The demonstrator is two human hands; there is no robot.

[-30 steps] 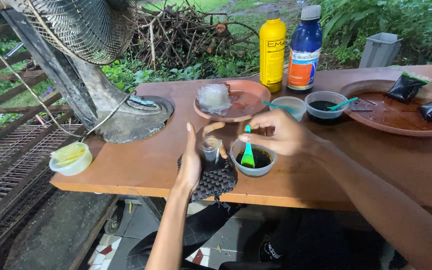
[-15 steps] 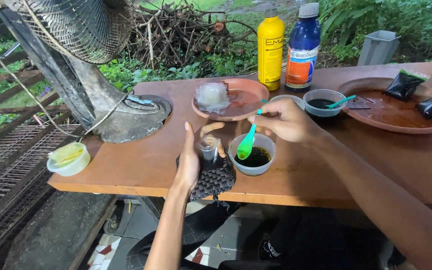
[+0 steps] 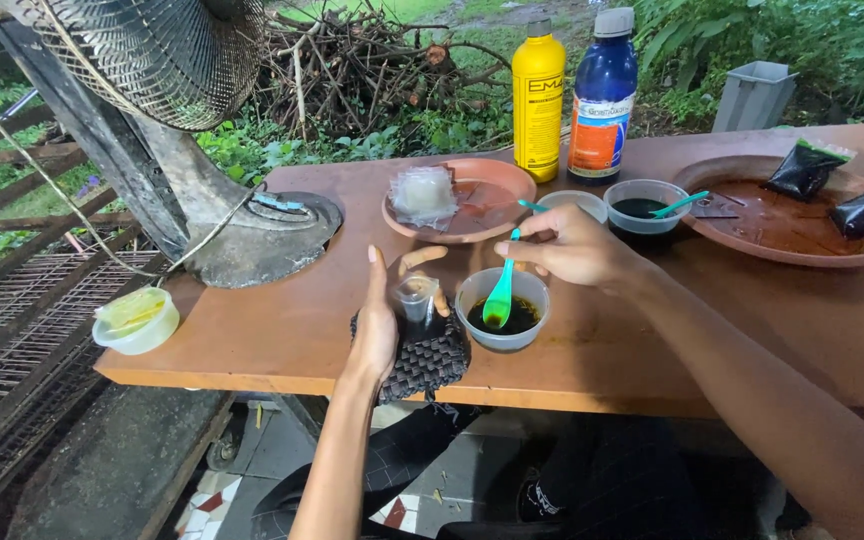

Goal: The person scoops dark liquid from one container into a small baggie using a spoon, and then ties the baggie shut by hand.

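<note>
Presently left hand (image 3: 380, 325) wraps small clear cup (image 3: 415, 300), cup upright on dark woven mat (image 3: 430, 362) at surface (image 3: 282, 330) edge. Right hand (image 3: 572, 248) pinches green spoon (image 3: 501, 292) by handle top, bowl end dipped in dark liquid of clear plastic bowl (image 3: 504, 308) just right of cup. Cup likely light, thin-walled, crushable: hold by sides, gently. Spoon light, stiff, probably slippery when wet. Beyond right hand: second bowl (image 3: 645, 205) with dark liquid, own green spoon.

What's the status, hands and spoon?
Left hand wrapped around small clear cup on woven mat. Right hand holds green spoon, tip in bowl of dark liquid. Nothing between.
</note>
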